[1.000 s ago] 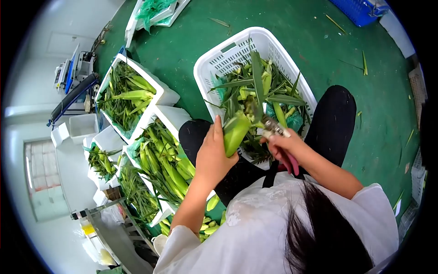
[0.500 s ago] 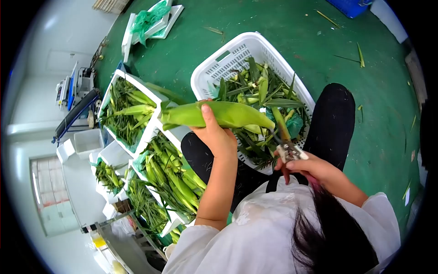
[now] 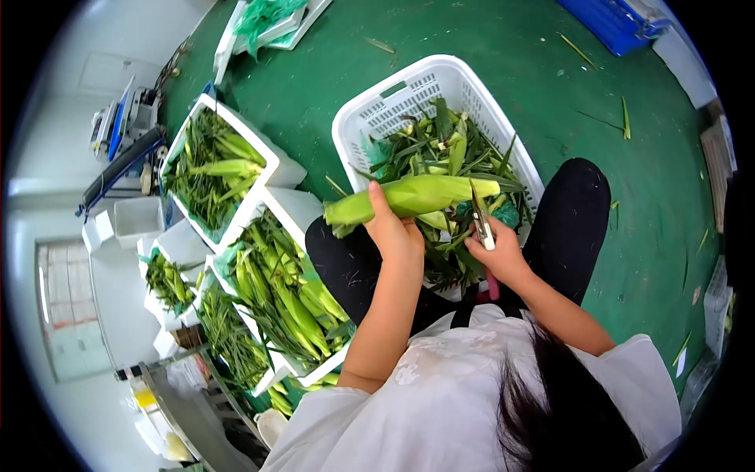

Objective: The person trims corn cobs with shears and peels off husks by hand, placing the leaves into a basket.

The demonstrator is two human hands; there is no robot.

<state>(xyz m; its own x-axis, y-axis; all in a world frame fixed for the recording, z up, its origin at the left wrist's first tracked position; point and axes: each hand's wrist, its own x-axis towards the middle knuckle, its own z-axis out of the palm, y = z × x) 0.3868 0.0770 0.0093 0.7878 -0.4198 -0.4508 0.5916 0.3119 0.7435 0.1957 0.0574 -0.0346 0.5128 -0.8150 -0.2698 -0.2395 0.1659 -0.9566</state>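
My left hand [image 3: 397, 236] is wrapped round the middle of a corn ear [image 3: 417, 195] in its green husk. The ear lies nearly level above the white basket, its pale narrow end pointing right. In my right hand [image 3: 502, 253] is a pair of pruning shears [image 3: 482, 220], with a red-pink handle showing below the fist. The shears' blades point up beside the ear's narrow end; whether they touch it I cannot tell. Beneath both hands, the white basket [image 3: 358, 126] holds husk leaves, trimmings and some green netting.
To the left stand white foam boxes [image 3: 271, 169] filled with leafy corn ears [image 3: 295, 318]. Foam pieces with green netting [image 3: 263, 23] lie at the far left, and a blue crate [image 3: 609, 23] at the far right. Leaf scraps are scattered on the green floor [image 3: 653, 197].
The ear and my left hand have moved right. My right hand has raised the shears, bringing the blades upright beside the ear's narrow end. The view has shifted slightly.
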